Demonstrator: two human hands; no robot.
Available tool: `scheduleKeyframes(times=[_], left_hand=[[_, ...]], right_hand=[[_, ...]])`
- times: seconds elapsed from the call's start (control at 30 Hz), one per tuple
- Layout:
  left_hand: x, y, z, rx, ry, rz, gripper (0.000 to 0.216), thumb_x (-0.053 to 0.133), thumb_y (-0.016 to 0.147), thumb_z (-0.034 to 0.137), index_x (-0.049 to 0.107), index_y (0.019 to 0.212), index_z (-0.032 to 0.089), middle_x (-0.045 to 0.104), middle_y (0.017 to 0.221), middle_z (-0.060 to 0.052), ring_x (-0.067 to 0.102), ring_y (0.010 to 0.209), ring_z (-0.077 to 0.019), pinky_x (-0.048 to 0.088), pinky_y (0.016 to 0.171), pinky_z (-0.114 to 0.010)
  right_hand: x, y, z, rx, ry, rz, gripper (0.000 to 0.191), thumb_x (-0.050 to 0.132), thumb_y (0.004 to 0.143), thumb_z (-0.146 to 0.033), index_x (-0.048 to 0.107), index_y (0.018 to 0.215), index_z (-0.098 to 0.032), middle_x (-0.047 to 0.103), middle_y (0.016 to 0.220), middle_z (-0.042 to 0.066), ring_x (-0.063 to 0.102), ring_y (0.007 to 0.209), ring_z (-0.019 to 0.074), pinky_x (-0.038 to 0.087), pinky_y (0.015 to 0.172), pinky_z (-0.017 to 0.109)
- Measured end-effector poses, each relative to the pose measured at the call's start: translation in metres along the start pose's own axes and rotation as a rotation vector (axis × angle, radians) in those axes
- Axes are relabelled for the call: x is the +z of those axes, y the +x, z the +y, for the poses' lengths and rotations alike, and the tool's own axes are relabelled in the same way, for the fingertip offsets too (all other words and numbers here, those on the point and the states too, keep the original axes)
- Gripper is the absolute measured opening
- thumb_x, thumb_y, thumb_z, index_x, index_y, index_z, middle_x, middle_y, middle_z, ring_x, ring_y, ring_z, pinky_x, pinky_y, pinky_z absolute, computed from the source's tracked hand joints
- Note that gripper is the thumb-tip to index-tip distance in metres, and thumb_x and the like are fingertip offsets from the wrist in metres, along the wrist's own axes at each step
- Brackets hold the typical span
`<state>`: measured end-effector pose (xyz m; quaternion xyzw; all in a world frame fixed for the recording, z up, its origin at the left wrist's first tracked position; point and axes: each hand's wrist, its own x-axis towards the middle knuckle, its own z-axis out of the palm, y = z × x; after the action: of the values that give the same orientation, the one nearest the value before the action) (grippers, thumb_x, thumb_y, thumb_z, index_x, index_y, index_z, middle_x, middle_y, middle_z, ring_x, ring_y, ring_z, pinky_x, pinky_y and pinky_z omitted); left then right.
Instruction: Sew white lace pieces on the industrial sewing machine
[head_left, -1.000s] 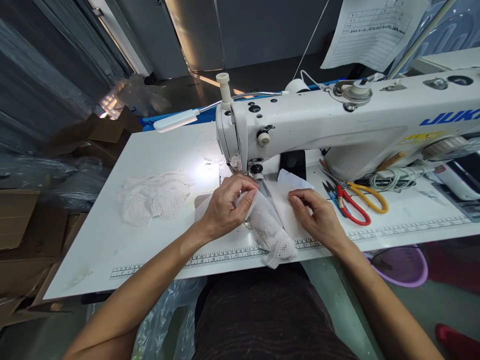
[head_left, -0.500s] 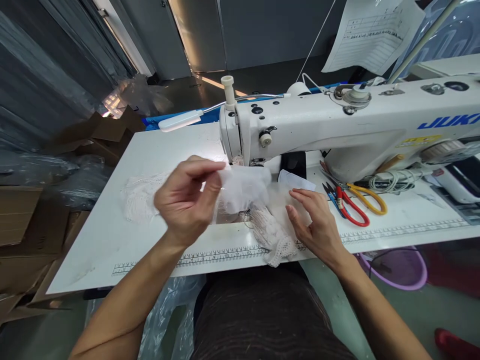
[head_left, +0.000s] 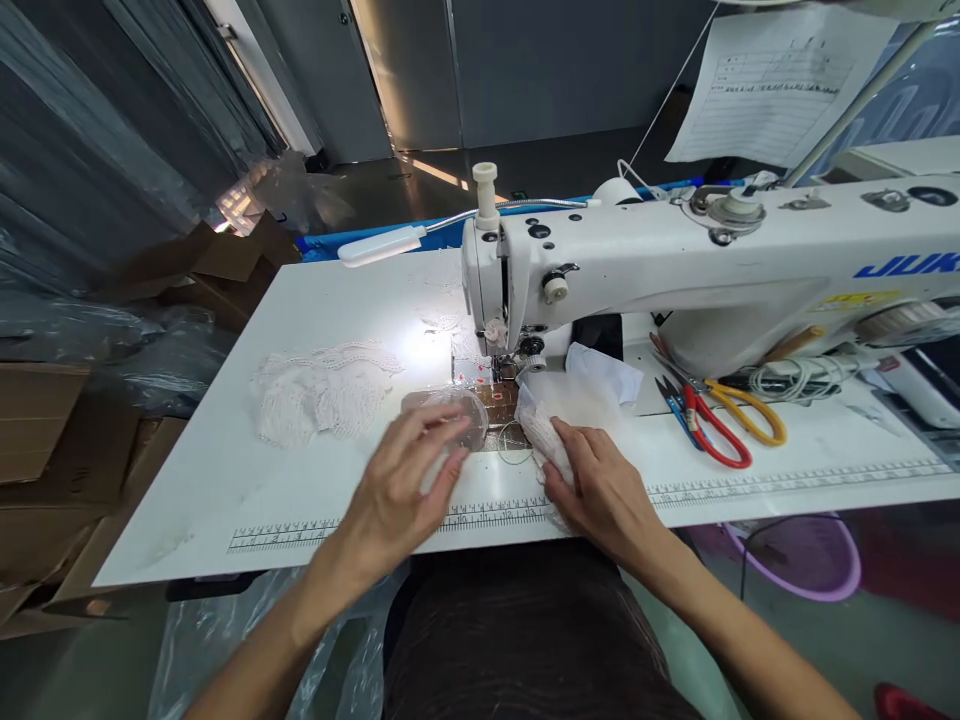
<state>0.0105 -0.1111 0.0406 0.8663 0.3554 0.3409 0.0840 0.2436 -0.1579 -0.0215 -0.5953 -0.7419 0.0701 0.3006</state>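
My left hand [head_left: 405,475] hovers over the table's front part, fingers apart and holding nothing. Just beyond its fingertips lies a clear, rounded plastic piece [head_left: 471,405], partly hidden by the fingers. My right hand [head_left: 600,485] has its thumb and fingers closed on a bunched white lace fabric [head_left: 546,440], part of which is covered by the hand. Sheer white material [head_left: 574,395] spreads above that lace. Both hands are in front of the needle area of a white sewing machine [head_left: 637,260], whose lamp lights the plate.
More white lace [head_left: 322,395] lies on the left of the table [head_left: 195,480]. Red-handled cutters [head_left: 716,430] and yellow-handled scissors [head_left: 754,410] rest at the right. A printed ruler [head_left: 285,535] runs along the front edge. Cardboard boxes [head_left: 52,430] stand left; a purple basin [head_left: 832,560] sits below right.
My left hand has let go of the sheer white material and drawn back toward me, its fingers spread. The material now lies farther right, and my right hand has closed on the lace.
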Motion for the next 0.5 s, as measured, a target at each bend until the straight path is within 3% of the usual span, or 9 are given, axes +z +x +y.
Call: scheduleKeyframes(times=[0.13, 0.3, 0.4, 0.5], left_hand=[[0.031, 0.0, 0.025, -0.131, -0.353, -0.142, 0.035, 0.057, 0.093, 0.017, 0.054, 0.128, 0.02, 0.061, 0.121, -0.01, 0.064, 0.107, -0.0198, 0.059, 0.09, -0.036], [0.06, 0.002, 0.037, -0.488, -0.788, -0.225, 0.046, 0.055, 0.095, 0.028, 0.041, 0.138, 0.019, 0.05, 0.14, -0.018, 0.053, 0.129, -0.0268, 0.053, 0.102, -0.047], [0.074, 0.006, 0.044, -0.587, -1.019, -0.226, 0.047, 0.056, 0.095, 0.029, 0.038, 0.138, 0.021, 0.043, 0.147, -0.019, 0.049, 0.133, -0.0283, 0.047, 0.107, -0.053], [0.088, 0.013, 0.053, -0.688, -1.213, -0.177, 0.051, 0.061, 0.093, 0.031, 0.038, 0.137, 0.02, 0.041, 0.149, -0.019, 0.046, 0.136, -0.0286, 0.04, 0.113, -0.053]], right_hand=[[-0.008, 0.013, 0.017, 0.244, 0.399, -0.004, 0.035, 0.049, 0.091, -0.032, 0.059, 0.12, -0.017, 0.069, 0.107, 0.011, 0.064, 0.097, 0.0251, 0.053, 0.085, 0.041], [-0.027, 0.026, 0.036, 0.709, 1.083, -0.082, 0.041, 0.069, 0.076, -0.048, 0.067, 0.104, -0.017, 0.072, 0.084, 0.006, 0.068, 0.074, 0.0222, 0.054, 0.062, 0.032], [-0.033, 0.026, 0.045, 0.793, 1.269, -0.104, 0.037, 0.079, 0.065, -0.044, 0.07, 0.091, -0.02, 0.071, 0.076, 0.005, 0.067, 0.067, 0.0231, 0.054, 0.055, 0.031], [-0.033, 0.021, 0.047, 0.783, 1.327, -0.177, 0.03, 0.08, 0.066, -0.043, 0.072, 0.084, -0.02, 0.071, 0.075, 0.006, 0.067, 0.066, 0.0228, 0.054, 0.055, 0.032]])
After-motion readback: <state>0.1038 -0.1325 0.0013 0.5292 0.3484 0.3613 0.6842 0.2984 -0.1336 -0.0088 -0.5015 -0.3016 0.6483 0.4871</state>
